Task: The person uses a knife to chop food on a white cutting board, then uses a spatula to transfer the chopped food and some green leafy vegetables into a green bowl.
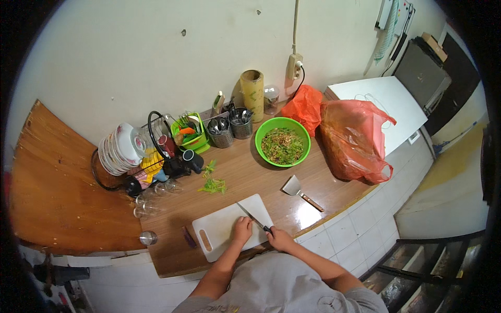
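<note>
My right hand [280, 238] grips the black handle of a kitchen knife [250, 214], whose blade points away to the upper left over a white cutting board [216, 226]. On the board beside the blade is my left hand [243, 229], its fingers curled; whether anything small is pinched in them is hidden. To the left of the board lies a dark purple, elongated vegetable [188, 237]. Green leaf trimmings [213, 186] are scattered beyond the board. A bright green bowl [259, 150] farther back holds a chopped green and brown mixture [282, 145].
A wooden-handled metal scraper [309, 199] lies right of the board. Red plastic bags [348, 141] stand at the back right. Along the left are a dish rack [156, 156] with plates, clear glasses [148, 199] and a metal cup [148, 238]. Cutlery holders [221, 137] stand near the wall.
</note>
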### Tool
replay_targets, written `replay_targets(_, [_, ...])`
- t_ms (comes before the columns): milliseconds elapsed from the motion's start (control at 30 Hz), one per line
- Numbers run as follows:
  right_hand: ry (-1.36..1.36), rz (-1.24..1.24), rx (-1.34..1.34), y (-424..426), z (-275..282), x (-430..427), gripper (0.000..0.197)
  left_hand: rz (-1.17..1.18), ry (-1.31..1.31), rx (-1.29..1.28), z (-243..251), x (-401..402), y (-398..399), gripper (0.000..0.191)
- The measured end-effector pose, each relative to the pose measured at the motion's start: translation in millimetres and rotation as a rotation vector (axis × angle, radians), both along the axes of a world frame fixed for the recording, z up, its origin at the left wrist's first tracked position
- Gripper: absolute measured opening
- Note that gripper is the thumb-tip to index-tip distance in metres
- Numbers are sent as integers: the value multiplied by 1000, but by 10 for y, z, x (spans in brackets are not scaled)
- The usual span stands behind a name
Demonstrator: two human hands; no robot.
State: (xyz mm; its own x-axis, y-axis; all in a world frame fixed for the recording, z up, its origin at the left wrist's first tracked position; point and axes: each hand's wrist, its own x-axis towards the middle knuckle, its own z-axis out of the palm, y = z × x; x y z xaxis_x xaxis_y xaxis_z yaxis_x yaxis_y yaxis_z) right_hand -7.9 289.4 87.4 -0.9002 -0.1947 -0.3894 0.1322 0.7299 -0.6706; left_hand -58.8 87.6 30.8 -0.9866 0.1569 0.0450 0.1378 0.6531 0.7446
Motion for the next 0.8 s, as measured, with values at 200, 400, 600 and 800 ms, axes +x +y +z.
replay_targets(200, [17, -79, 239, -414, 39, 384, 33, -82, 80, 0, -105, 18, -237, 8])
replay_targets(400, [101, -213, 226, -833, -284, 374, 30, -137, 135, 17, -48, 21, -322, 7])
replay_targets(600, [107, -298, 269, -1001, -260, 218, 31, -233, 191, 7, -227, -75, -375, 8])
replay_targets(800, [63, -296, 357, -1112, -179, 521, 31, -148, -37, -6, -245, -92, -409, 9])
